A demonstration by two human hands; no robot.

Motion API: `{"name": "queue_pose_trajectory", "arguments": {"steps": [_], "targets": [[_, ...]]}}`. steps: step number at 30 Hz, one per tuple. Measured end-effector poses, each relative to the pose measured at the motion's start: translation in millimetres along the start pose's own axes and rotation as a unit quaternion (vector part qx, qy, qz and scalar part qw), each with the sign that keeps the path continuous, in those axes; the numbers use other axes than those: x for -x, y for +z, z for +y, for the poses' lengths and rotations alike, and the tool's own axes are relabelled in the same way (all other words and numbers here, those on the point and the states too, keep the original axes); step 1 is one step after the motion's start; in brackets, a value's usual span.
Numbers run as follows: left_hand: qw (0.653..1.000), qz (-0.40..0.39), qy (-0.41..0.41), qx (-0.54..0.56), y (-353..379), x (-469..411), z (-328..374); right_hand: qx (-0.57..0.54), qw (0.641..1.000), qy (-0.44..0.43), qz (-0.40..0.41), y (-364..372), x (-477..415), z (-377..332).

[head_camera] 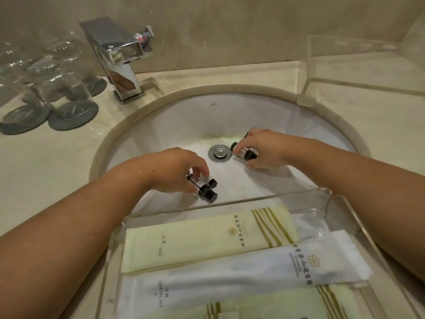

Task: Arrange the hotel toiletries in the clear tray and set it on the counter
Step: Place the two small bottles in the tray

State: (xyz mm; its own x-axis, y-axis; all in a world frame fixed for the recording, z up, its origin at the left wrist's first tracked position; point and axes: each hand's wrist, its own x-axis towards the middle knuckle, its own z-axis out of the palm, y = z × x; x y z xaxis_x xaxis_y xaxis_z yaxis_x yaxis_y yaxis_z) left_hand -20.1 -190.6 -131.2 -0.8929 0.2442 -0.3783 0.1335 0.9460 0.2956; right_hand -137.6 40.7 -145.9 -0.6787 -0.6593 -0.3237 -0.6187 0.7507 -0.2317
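Faucet (119, 58) is shiny mirror chrome, sink (174, 116) glossy white ceramic, counter (46, 162) polished beige stone, tray (333, 199) see-through smooth plastic, packets (195, 238) look matte, glasses (57, 84) clear glass.

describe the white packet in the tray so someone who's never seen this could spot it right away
Start at the round sink; the clear tray sits at its near edge. The dental kit packet lies flat across the tray's middle. It is the only white sachet there, printed DENTAL KIT, between two pale green ones.
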Motion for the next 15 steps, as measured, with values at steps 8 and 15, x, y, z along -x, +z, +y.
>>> {"name": "queue_pose_trajectory", "arguments": {"steps": [8,15], "targets": [[0.997,-0.055,-0.044,-0.033,1.4,1.7,3.1,-0.006,1.0,0.008,0.014,4.6,-1.4,0.7],[0.994,-0.086,-0.054,-0.045,3.5,3.3,6.9,-0.006,1.0,0.018,-0.006,3.6,1.1,-2.8]]}}
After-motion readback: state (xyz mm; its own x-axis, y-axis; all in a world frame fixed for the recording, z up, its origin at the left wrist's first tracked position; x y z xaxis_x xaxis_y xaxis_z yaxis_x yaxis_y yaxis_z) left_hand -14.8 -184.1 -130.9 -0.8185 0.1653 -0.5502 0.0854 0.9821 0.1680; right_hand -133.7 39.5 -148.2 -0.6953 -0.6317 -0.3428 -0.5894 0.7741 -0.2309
